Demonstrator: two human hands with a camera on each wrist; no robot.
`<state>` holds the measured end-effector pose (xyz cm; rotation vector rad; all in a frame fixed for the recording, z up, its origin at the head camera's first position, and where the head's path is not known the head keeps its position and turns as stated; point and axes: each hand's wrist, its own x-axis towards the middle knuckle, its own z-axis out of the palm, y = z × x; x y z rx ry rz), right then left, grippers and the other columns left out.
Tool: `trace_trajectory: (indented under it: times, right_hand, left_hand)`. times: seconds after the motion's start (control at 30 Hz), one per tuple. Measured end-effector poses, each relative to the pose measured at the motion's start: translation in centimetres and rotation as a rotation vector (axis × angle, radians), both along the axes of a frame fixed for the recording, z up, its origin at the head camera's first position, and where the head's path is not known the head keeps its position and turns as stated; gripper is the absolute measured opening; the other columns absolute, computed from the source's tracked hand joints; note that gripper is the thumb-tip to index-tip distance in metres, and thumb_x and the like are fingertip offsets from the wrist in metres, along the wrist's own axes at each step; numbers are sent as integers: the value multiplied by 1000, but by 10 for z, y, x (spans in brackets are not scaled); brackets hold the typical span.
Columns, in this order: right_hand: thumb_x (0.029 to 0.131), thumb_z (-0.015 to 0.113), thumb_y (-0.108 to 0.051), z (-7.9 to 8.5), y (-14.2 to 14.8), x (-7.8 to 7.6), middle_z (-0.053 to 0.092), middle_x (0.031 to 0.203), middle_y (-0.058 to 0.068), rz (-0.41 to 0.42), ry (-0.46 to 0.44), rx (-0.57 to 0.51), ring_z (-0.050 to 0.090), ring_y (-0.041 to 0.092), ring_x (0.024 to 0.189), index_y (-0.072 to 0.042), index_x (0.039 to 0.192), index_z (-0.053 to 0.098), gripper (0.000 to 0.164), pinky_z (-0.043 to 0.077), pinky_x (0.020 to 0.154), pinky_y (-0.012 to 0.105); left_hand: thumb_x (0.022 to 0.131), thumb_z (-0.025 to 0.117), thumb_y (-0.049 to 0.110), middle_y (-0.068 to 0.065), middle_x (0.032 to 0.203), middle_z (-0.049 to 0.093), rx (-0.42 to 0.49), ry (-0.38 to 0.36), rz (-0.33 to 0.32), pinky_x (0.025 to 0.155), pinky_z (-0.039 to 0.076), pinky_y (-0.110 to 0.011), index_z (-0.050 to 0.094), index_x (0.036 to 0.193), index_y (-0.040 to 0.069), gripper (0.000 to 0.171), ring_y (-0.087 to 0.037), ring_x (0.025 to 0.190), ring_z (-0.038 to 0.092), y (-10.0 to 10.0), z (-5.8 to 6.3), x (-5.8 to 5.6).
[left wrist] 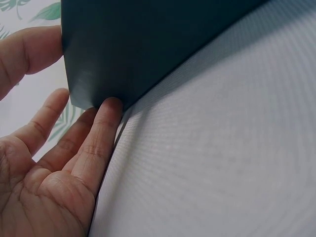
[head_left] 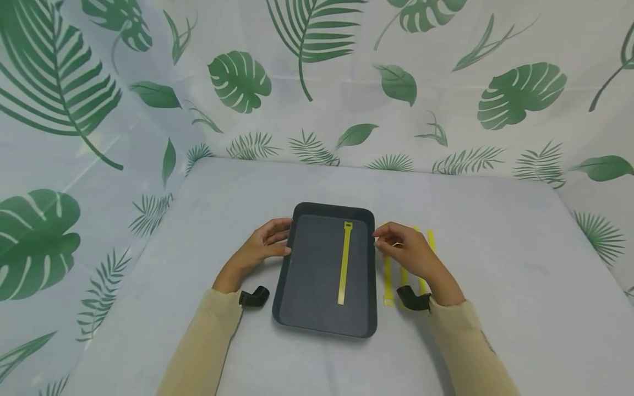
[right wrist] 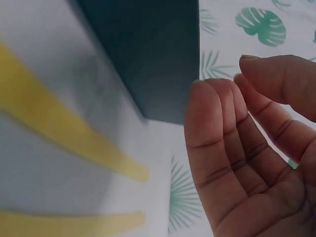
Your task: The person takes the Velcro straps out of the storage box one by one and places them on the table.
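A dark grey rectangular tray (head_left: 309,275) lies on the white-covered table, with one yellow hook-and-loop cable tie (head_left: 344,264) lengthwise inside it, slotted head at the far end. At the tray's left side, my left hand (head_left: 255,250) touches the outer wall with extended fingertips; the left wrist view shows these fingers (left wrist: 101,133) against the tray wall (left wrist: 113,49). My right hand (head_left: 408,250) is at the right wall, fingers gently bent, nothing pinched between them. Several more yellow cable ties (head_left: 388,280) lie side by side right of the tray, partly hidden under that hand.
Black camera mounts sit at both wrists, the left mount (head_left: 255,297) beside the tray and the right mount (head_left: 413,298) over the loose ties. A leaf-patterned cloth (head_left: 346,82) hangs behind the table (head_left: 238,187) and along its sides.
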<state>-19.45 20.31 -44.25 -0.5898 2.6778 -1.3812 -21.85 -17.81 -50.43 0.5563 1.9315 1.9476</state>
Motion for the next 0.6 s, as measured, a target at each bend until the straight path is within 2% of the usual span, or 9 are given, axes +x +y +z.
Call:
trace_trajectory:
  times: [0.17,0.4,0.6]
  right_hand:
    - [101,73,2,0,-8,-4,76,109,16,34,28,6,72,23,95,6,116,72,15,60,83,27]
    - [100,74,3,1,-21,-13,76,108,16,97,79,54,73,24,93,6,114,72,14,60,81,29]
    - [98,76,5,0,-29,-18,75,106,14,145,88,81,74,28,94,4,111,72,13,62,83,37]
  left_hand:
    - [95,80,11,-29,167,38,0,4,1,117,48,-36,38,162,-7,81,-49,152,41,0,0,0]
    - [95,80,9,-28,167,39,-1,5,2,117,48,-36,38,162,-7,80,-48,152,42,-2,-1,-1]
    - [95,81,9,-28,167,39,-4,4,-1,122,43,-48,38,162,-7,81,-48,153,41,-2,-4,-2]
